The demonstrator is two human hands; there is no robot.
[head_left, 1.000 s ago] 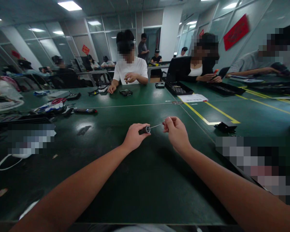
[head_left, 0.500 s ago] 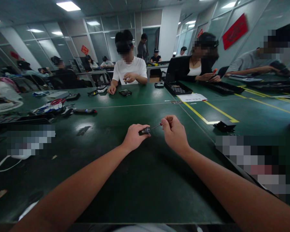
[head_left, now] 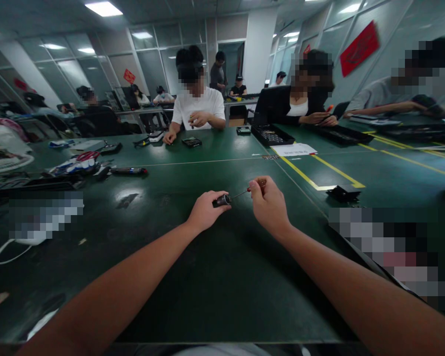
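Cylinder [head_left: 221, 200] points rightward lengthwise, gripped by curled left hand [head_left: 203, 210]; beside it, folded right hand [head_left: 271, 203] clasps screwdriver [head_left: 249, 189].

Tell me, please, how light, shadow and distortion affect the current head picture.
In the head view, a ceiling light glares at the top; the green table carries pale sheen at left and dark shadow beside the right forearm; the far-left pillar leans; the dark cylinder in the left hand shows little detail.
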